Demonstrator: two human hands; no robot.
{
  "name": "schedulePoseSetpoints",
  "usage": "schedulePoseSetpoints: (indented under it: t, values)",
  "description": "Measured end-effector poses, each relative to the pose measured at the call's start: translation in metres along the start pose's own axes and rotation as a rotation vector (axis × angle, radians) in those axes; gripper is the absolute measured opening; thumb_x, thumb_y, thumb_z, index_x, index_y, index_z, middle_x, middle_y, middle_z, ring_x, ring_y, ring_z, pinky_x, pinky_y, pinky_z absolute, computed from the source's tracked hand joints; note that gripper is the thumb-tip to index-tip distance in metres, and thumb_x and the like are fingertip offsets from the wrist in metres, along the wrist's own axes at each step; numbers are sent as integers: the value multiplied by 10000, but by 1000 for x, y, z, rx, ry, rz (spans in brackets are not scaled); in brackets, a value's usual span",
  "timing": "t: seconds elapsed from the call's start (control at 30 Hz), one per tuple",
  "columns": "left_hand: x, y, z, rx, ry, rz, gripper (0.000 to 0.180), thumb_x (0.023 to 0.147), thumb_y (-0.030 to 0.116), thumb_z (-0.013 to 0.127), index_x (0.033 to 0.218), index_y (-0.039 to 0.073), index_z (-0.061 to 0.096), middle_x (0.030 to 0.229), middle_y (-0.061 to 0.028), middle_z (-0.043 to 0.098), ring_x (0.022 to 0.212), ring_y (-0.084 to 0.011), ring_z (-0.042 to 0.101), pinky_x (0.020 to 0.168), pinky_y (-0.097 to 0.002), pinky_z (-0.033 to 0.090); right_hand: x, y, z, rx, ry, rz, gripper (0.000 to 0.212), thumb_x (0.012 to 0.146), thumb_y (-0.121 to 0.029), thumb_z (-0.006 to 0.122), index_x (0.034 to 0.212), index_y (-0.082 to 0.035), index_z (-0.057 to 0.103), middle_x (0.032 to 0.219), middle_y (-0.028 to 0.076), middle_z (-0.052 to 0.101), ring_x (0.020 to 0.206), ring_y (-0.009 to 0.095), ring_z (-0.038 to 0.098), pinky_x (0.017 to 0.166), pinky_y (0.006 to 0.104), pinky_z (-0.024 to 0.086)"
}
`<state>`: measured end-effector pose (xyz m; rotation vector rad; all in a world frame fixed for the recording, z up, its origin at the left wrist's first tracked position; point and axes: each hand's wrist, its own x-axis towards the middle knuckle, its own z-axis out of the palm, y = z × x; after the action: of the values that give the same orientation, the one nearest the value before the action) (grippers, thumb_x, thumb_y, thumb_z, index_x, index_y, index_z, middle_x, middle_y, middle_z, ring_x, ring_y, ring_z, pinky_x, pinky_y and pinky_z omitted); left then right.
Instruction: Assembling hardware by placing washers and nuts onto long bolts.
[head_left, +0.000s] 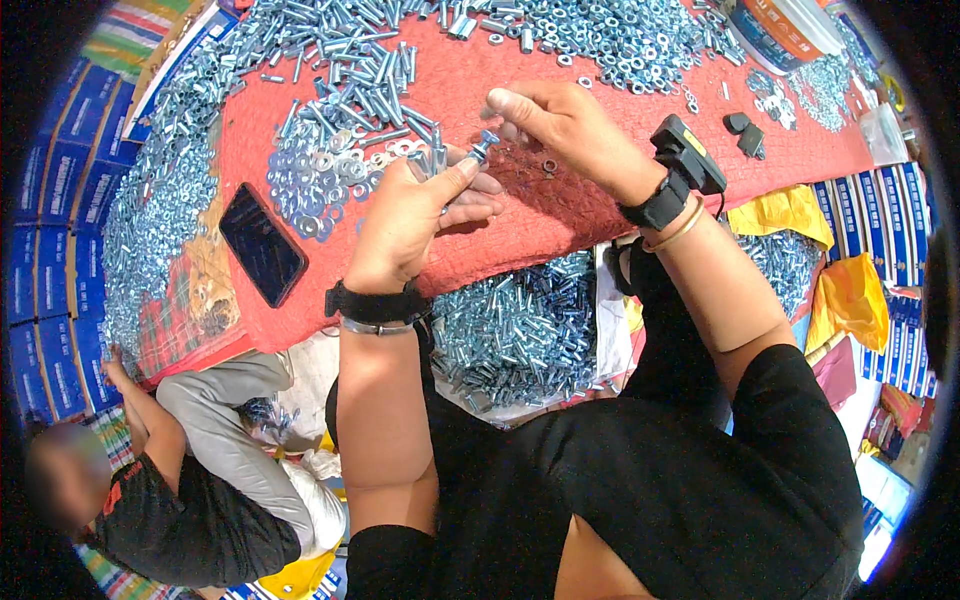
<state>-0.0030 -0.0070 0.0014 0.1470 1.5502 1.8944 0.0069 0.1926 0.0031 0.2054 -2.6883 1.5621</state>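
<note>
My left hand (425, 205) is above the red cloth, its thumb and fingers closed round several silvery metal fasteners. One bolt (484, 148) stands up at a tilt from its fingertips, with a ring-like part on it. Other cylindrical metal pieces (432, 157) stick out beside the thumb. Just right of the bolt, apart from it, is my right hand (565, 125). Its thumb lies along curled fingers; whatever they hold is hidden. Flat washers (320, 185) are spread on the cloth left of my left hand, and a loose nut (549, 166) lies under my right hand.
Heaps of bolts (370, 85) and nuts (625, 45) cover the far side of the red cloth (470, 90). A phone (262, 244) lies at left. A bucket (785, 35) stands far right. More fasteners (515, 330) lie below the table edge. Another person (190, 500) sits lower left.
</note>
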Motion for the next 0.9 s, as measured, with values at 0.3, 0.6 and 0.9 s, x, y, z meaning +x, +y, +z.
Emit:
schedulePoseSetpoints:
  t: [0.3,0.6,0.9]
  values:
    - [-3,4,-1,26,4,22,194,912,148,575,973,-35,554,867,-170,661,734,-219,680,658,-284,574,-8,-2,-15,145,-112,53,534,959,-482,432,861,-20,681,710,15,586,631,83,510,581,235,431]
    - [-5,6,0,53,-12,-7,209,915,153,570,975,-47,570,867,-172,663,734,-211,680,650,-273,571,-13,-11,-22,212,-177,111,568,959,-509,396,1057,-14,657,693,25,591,591,104,519,580,245,441]
    - [-6,5,0,85,-49,-53,156,918,126,561,957,-24,550,858,-145,659,710,-201,673,608,-249,555,-15,-15,-29,215,-221,100,630,963,-541,336,1018,-12,673,660,38,596,556,107,501,540,246,407]
